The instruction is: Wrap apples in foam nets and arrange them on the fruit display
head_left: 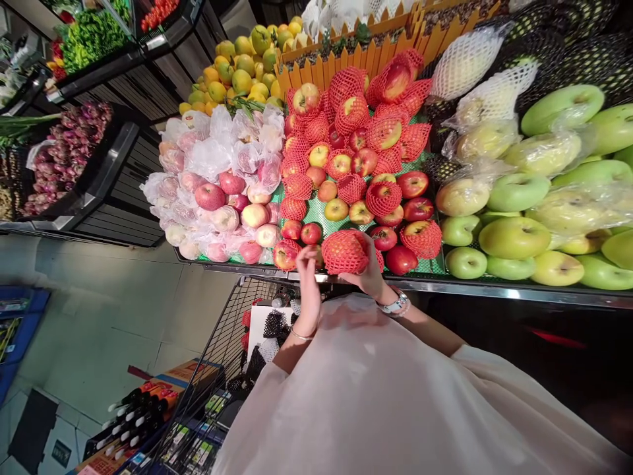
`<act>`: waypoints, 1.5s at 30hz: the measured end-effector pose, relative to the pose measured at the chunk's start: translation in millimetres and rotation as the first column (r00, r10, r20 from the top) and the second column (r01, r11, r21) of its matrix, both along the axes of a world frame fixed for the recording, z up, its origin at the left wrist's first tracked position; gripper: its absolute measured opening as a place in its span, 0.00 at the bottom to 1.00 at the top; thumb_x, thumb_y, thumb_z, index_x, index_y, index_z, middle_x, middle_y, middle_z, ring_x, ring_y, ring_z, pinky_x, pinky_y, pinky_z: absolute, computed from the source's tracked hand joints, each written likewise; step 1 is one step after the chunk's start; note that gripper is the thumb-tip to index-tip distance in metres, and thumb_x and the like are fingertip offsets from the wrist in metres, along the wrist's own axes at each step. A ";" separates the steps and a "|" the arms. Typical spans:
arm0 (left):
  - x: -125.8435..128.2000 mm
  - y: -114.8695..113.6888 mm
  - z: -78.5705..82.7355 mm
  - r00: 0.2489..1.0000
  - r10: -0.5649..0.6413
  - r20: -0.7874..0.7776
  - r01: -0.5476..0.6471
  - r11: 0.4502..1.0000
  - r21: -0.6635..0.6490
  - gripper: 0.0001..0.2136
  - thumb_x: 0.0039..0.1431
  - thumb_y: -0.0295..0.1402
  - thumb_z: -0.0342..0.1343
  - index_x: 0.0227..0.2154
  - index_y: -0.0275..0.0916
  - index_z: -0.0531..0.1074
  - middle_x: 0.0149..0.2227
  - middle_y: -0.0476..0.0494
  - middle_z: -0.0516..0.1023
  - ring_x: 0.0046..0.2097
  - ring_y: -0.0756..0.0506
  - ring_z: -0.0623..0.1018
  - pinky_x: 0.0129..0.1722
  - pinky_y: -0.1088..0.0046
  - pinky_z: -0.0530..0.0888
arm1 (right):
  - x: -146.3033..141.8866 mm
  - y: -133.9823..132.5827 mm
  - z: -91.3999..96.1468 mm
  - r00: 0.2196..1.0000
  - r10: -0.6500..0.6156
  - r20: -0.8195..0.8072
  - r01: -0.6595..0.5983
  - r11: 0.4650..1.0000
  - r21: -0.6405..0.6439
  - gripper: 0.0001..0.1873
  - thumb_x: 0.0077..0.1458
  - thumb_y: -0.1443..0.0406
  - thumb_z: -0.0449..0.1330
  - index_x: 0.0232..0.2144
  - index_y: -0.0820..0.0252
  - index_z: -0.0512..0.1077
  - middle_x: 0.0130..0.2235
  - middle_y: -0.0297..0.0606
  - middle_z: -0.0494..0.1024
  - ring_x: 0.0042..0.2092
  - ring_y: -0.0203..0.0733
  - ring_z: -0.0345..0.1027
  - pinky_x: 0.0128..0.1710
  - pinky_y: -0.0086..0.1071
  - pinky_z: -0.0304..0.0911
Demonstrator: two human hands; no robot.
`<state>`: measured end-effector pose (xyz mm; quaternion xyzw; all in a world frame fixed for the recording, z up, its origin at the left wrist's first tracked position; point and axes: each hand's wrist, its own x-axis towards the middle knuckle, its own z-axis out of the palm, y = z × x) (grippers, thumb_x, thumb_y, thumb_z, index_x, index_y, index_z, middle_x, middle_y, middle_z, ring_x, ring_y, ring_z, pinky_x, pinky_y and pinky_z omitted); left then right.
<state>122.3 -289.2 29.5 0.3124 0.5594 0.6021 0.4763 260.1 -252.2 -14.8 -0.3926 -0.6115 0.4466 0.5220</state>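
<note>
My right hand point(372, 272), with a watch on its wrist, is wrapped round an apple in a red foam net point(345, 251) at the front edge of the fruit shelf point(494, 289). My left hand point(307, 274), with a thin bracelet on its wrist, has its fingers pinched at the left edge of that same net. Loose red apples point(414, 185) and more red-netted apples point(352, 113) lie just behind the held one on a green mat.
Pink apples in clear bags point(217, 178) lie to the left, green apples point(514, 236) to the right, yellow citrus point(242, 69) behind. A wire shopping cart point(222, 369) stands below the shelf with netted items inside. Bottles point(133, 415) sit low on the left.
</note>
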 end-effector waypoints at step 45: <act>-104.7 -71.0 -142.6 0.498 0.202 -0.843 -0.514 0.852 -0.100 0.13 0.66 0.33 0.44 0.40 0.39 0.74 0.44 0.38 0.75 0.51 0.43 0.73 0.58 0.62 0.67 | -55.3 -21.8 -49.6 0.494 0.790 0.362 -0.768 0.592 -0.243 0.14 0.64 0.61 0.53 0.48 0.55 0.75 0.48 0.41 0.78 0.51 0.48 0.72 0.56 0.47 0.66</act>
